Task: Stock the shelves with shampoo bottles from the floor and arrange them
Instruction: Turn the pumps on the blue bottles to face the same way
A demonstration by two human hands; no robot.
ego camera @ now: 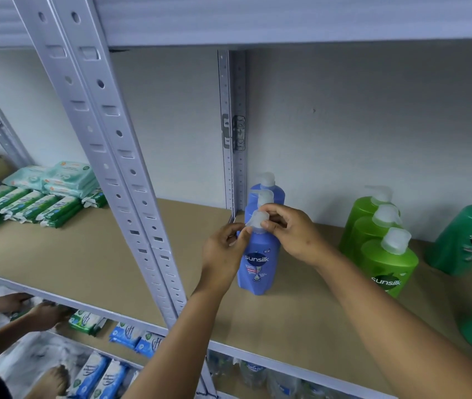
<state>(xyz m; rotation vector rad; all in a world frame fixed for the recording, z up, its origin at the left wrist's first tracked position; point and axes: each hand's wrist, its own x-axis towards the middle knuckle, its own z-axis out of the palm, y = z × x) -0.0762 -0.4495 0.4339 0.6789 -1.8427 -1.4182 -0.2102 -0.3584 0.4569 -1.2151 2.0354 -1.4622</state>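
A blue Sunsilk shampoo bottle [258, 266] stands upright on the brown shelf board [91, 254], first in a row with two more blue bottles [269, 192] behind it. My left hand [223, 254] pinches the spout of its clear pump head [258, 221] from the left. My right hand [289, 231] grips the same pump head from the right. To the right stands a row of three light green bottles [387, 260]. Dark green bottles [468, 240] stand at the far right.
A grey slotted upright [119, 168] crosses in front of the shelf on the left. Packs of wipes [36, 197] are stacked at the shelf's left end. Another person's hands [36, 312] reach into the lower shelf among blue packs [131, 335]. Clear bottles [258, 372] sit below.
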